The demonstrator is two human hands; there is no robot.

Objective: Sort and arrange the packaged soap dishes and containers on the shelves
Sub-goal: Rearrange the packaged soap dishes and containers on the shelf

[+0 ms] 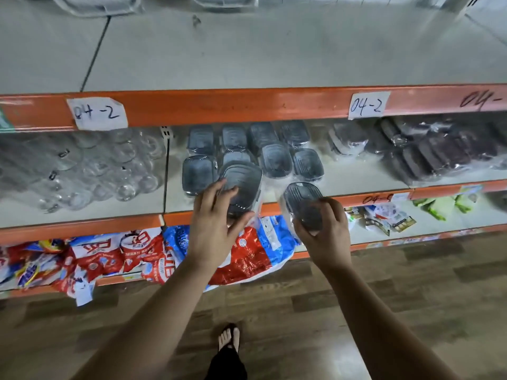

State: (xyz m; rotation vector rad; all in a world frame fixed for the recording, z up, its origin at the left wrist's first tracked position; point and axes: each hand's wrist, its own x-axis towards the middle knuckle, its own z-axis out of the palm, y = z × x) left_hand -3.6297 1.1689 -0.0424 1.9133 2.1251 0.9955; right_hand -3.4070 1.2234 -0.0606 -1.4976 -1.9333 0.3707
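My left hand (pixel 212 215) grips a grey soap dish in clear wrap (pixel 242 185) at the front of the middle shelf (pixel 356 179). In my right hand (pixel 323 223) sits a second wrapped grey soap dish (pixel 303 200), held over the shelf's orange front edge. Behind them, several more wrapped grey soap dishes (pixel 275 160) stand in rows on the same shelf. Dark brown wrapped soap dishes (pixel 428 152) lie heaped at the right end of that shelf.
Clear glass or plastic containers (pixel 90 165) fill the shelf's left bay behind a divider. The upper shelf (pixel 247 56) carries paper labels reading 04-2. Red and blue detergent bags (pixel 153 256) lie on the bottom shelf. My foot (pixel 229 338) stands on the wooden floor.
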